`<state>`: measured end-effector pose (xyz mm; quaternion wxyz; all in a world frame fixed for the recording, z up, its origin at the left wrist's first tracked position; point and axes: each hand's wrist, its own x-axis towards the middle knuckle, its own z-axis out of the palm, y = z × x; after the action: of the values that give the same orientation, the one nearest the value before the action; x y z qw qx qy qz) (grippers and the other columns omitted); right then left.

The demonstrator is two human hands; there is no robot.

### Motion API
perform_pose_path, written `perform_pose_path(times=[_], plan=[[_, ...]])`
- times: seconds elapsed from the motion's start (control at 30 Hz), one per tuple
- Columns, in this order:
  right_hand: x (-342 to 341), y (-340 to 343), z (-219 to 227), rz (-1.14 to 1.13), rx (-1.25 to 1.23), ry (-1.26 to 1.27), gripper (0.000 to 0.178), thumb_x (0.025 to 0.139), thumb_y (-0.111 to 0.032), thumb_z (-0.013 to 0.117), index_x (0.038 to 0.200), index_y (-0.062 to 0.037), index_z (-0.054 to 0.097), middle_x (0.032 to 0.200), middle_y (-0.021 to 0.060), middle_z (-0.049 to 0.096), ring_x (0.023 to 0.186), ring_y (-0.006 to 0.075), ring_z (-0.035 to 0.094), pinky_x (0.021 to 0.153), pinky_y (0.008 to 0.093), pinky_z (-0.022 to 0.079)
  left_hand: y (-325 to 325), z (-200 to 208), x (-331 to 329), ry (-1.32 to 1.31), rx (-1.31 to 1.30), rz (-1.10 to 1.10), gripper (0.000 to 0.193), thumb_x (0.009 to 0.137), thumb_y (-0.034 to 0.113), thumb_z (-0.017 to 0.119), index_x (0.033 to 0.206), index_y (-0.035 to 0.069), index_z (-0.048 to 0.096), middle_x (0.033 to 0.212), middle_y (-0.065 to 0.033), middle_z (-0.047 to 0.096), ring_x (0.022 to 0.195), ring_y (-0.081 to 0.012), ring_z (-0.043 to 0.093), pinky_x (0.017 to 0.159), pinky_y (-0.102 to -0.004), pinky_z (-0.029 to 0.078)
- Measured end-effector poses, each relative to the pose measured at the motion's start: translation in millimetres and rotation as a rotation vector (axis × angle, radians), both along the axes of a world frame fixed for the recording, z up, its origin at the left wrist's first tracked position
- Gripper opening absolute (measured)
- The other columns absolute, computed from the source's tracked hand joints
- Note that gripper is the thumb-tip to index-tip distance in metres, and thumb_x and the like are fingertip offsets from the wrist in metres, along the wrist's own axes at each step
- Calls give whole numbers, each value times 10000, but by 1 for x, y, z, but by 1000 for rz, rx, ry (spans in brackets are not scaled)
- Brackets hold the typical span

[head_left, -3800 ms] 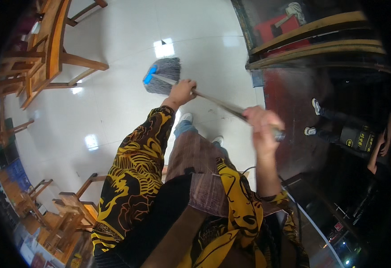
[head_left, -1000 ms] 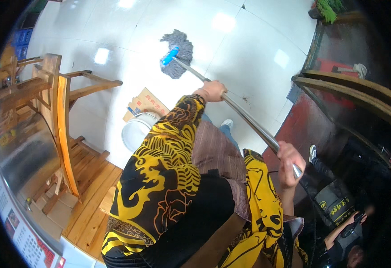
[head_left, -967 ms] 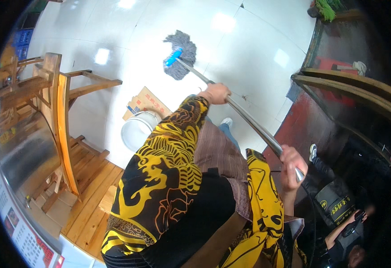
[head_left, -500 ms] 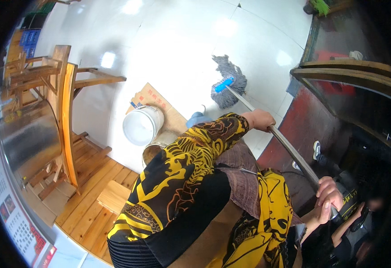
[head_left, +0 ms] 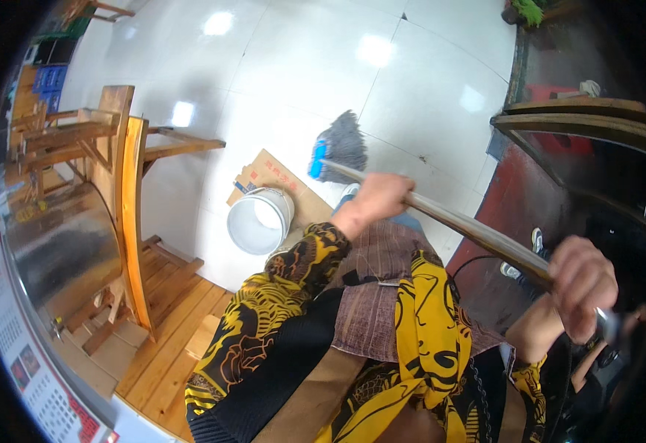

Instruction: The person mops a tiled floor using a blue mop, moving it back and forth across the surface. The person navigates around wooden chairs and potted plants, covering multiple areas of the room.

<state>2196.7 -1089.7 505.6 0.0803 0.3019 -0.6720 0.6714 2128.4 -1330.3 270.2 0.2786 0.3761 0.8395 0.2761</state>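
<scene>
A mop with grey strands (head_left: 346, 146) and a blue head clamp (head_left: 318, 158) rests on the pale tiled floor ahead of me. Its long metal handle (head_left: 478, 235) slants down to the right across my front. My left hand (head_left: 383, 198) is wrapped round the handle's lower part, not far from the mop head. Near the handle's top end, at my right side, my right hand (head_left: 583, 284) grips it, slightly blurred. Yellow-and-black patterned sleeves cover my arms.
Left of the mop, a white bucket (head_left: 256, 221) stands by a flat cardboard piece (head_left: 267, 176). Upturned wooden furniture (head_left: 132, 221) is at the left, near a plank platform (head_left: 164, 321). A dark-framed partition (head_left: 574, 118) lines the right, where another person's shoes (head_left: 537, 240) show.
The mop head has swept left and turned across the floor. My left hand has moved left with the handle, and my right hand has risen and shifted right. The view has shifted slightly too.
</scene>
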Motion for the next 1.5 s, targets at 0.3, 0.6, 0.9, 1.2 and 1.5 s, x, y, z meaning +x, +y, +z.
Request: perform_pose_path(times=[0.3, 0.6, 0.9, 1.2, 1.5], plan=[[2, -45, -123, -325, -8, -535, 209, 835, -89, 536, 659, 24, 544, 659, 95, 554, 628, 188, 528, 689, 352, 468, -50, -152, -7, -85, -23, 298, 109, 722, 151, 642, 794, 72, 619, 858, -140, 620, 850, -344, 586, 748, -424, 480], [90, 55, -92, -509, -110, -589, 213, 793, -71, 520, 595, -23, 458, 620, 80, 496, 620, 199, 476, 778, 405, 428, 90, -160, 35, -120, 24, 54, 85, 753, 152, 602, 774, 70, 607, 872, -124, 597, 876, -358, 540, 766, -440, 466], [226, 146, -48, -939, -141, -513, 285, 798, -191, 568, 580, -86, 419, 547, 27, 412, 574, 177, 427, 692, 390, 383, 282, -139, 135, -148, 109, -289, 115, 748, 164, 592, 826, 82, 611, 953, -103, 563, 932, -357, 540, 781, -452, 480], [273, 167, -2, -1073, 170, -266, 280, 794, -241, 577, 591, -110, 435, 509, -3, 403, 476, 145, 384, 539, 327, 341, 386, -67, 176, -52, 167, -689, 186, 722, 226, 644, 861, 103, 630, 895, -96, 631, 890, -307, 610, 741, -423, 501], [216, 178, 56, -784, 251, -9, 299, 807, -304, 536, 566, -213, 385, 469, -116, 465, 505, 53, 457, 696, 267, 351, 320, 11, 78, 6, 348, -562, 145, 692, 214, 666, 787, 117, 618, 769, -61, 628, 773, -293, 620, 632, -409, 490]])
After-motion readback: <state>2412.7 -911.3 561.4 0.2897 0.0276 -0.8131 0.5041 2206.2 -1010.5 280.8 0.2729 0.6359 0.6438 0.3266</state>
